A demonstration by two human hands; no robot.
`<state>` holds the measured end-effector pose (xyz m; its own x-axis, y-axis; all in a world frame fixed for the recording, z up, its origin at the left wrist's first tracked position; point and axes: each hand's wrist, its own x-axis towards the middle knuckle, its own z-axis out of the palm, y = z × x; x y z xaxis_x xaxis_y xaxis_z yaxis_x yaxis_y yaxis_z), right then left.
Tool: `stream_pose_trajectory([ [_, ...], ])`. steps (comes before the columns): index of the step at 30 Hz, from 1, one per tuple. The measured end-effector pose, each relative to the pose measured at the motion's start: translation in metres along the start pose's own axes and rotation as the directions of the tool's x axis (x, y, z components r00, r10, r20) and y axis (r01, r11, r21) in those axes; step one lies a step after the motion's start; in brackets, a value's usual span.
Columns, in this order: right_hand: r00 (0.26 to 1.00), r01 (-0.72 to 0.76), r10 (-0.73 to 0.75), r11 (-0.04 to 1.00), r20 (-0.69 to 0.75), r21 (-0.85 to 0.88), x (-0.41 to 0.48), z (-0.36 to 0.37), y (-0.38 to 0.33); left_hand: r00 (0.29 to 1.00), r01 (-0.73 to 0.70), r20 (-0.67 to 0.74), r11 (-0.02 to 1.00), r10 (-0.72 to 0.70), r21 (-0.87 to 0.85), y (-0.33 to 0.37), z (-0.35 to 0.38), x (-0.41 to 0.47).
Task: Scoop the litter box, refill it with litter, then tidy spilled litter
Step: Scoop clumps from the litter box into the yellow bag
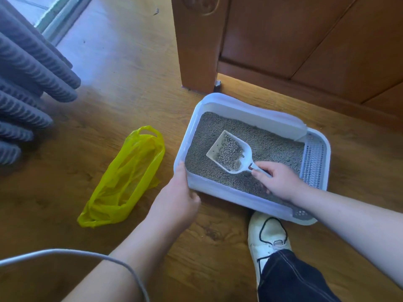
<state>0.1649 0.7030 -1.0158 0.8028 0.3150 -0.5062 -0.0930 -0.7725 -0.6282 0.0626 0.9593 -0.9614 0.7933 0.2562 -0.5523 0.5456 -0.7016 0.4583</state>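
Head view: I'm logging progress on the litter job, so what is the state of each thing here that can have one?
litter box: on the floor, holding grey litter
scoop: loaded with litter, over the box
yellow bag: lying on the floor left of the box, mouth open
left hand: grips the box's near left corner
right hand: grips the scoop's handle

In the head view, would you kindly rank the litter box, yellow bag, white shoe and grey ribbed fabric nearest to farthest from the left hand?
1. litter box: held at its near-left corner by the left hand.
2. yellow bag: on the floor, just left.
3. white shoe: lower right.
4. grey ribbed fabric: far upper left.
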Motion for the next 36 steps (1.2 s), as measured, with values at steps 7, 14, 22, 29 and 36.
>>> stream_pose_trajectory([
  [7, 1.000, -0.002, 0.000, 0.998, -0.026, -0.064, -0.001, -0.010, -0.006, 1.000, 0.014, 0.020, 1.000, -0.015, 0.024, 0.004, -0.002, 0.000],
  [14, 1.000, -0.031, 0.030, 0.992, -0.009, -0.120, -0.004, -0.014, -0.019, 0.999, -0.003, 0.041, 1.000, 0.002, 0.021, 0.000, -0.003, 0.000],
  [22, 0.992, 0.064, -0.084, 0.977, -0.093, -0.202, -0.005, -0.017, -0.079, 0.997, -0.067, 0.043, 0.997, 0.068, -0.036, -0.012, -0.023, -0.009],
  [29, 0.956, 0.280, -0.286, 0.845, 0.057, -0.455, 0.018, 0.021, -0.177, 0.996, 0.088, -0.010, 0.996, -0.088, -0.006, -0.054, -0.052, -0.017],
  [36, 0.871, 0.440, -0.442, 0.504, 0.216, -0.743, 0.061, 0.088, -0.225, 0.971, 0.235, -0.035, 0.970, -0.237, -0.057, -0.111, -0.080, -0.035],
])
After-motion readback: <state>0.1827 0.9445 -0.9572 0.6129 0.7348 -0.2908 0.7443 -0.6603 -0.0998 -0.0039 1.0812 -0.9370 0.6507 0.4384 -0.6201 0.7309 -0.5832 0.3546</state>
